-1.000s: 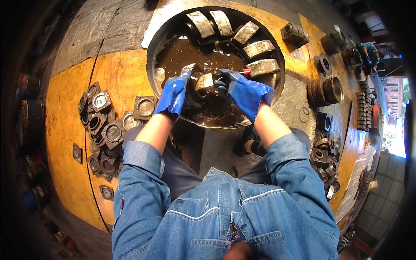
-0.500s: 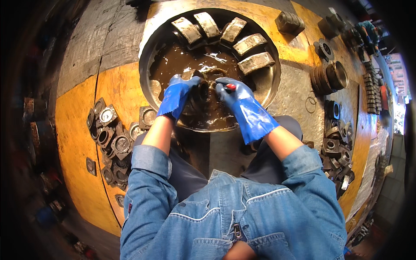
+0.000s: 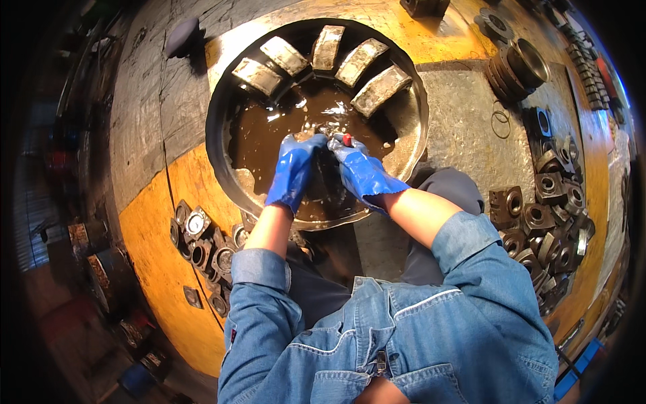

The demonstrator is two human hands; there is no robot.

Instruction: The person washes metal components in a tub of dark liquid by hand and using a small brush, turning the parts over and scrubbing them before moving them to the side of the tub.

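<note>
Above a round basin (image 3: pixel 217 128) of brown liquid (image 3: pixel 259 138), two gloved hands meet beside a red-ended tool (image 3: pixel 347 140)

The tool sits in the bent fingers of the right hand (image 3: pixel 358 168), over the near half of the basin, these fingers being clenched around it. Its red end shows at the top of the grip; the rest is hidden, so its long axis cannot be read. The left hand (image 3: pixel 294 165) is just beside it, fingers bent inward; whether they grasp a piece cannot be told.

Along the basin's far side, five curved metal blocks (image 3: pixel 328 48) form a fan, their long axes running roughly inward toward the liquid. The middle block stands nearly straight up the view; those at left lean left at their outer ends, those at right lean right.

The basin rests on a floor (image 3: pixel 145 225) of yellow and grey panels. Square metal parts with round holes lie in a left pile (image 3: pixel 219 259) and a right pile (image 3: pixel 548 219). Metal rings (image 3: pixel 515 71) stand beyond the latter. Sunlight brightens the far panels; the room's left edge is dark.
</note>
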